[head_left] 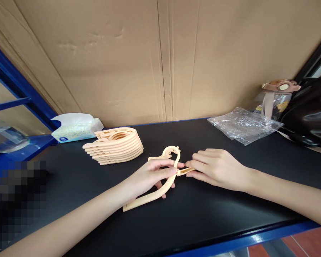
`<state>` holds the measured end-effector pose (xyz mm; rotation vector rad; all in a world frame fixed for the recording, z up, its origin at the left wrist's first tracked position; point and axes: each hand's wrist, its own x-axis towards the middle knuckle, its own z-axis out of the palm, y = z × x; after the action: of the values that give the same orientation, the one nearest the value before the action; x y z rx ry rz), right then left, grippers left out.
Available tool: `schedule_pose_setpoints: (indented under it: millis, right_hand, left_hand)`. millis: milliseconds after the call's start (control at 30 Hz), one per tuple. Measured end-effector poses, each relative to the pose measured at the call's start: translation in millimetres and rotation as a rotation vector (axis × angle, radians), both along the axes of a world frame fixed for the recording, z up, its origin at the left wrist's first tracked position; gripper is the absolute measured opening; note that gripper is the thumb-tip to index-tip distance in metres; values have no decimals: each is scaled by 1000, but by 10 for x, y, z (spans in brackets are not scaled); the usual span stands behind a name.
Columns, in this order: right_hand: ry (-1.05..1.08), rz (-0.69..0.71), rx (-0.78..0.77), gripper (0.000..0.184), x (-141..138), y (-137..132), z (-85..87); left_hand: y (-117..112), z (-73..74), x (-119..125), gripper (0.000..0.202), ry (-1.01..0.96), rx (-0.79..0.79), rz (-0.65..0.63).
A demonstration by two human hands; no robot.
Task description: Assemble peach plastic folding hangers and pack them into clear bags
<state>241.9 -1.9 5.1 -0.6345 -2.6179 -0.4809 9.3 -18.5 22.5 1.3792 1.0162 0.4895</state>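
Observation:
A peach plastic folding hanger (160,191) lies on the black tabletop (203,214) in front of me. My left hand (149,175) grips it near its middle joint, fingers closed around the curved arm below the hook (171,152). My right hand (216,167) pinches the hanger's other arm (186,171), a short flat piece sticking out to the right, with the fingers pressed together. To the back left rests a stack of several matching peach hangers (115,145), folded.
A tissue pack (75,128) sits at the back left beside a blue frame (18,89). A crumpled clear plastic bag (243,125), a lidded drinking bottle (276,96) and a black bag (310,110) stand at the back right. Cardboard (160,57) lines the back.

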Motion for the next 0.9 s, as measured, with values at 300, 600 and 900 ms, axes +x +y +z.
schedule_pose_setpoints:
  millis: [300,600,900]
  right_hand:
    - [8,62,23,32,3,-1,-24]
    - [41,105,103,30,5,-19,-35]
    - [-7,116,189,31,-16,-60,-12]
  left_hand:
    - [-12,8,8,32,-16,3,36]
    - [14,2,-29,29,-48,14,-10]
    - [3,8,-27,26,7,75,-5]
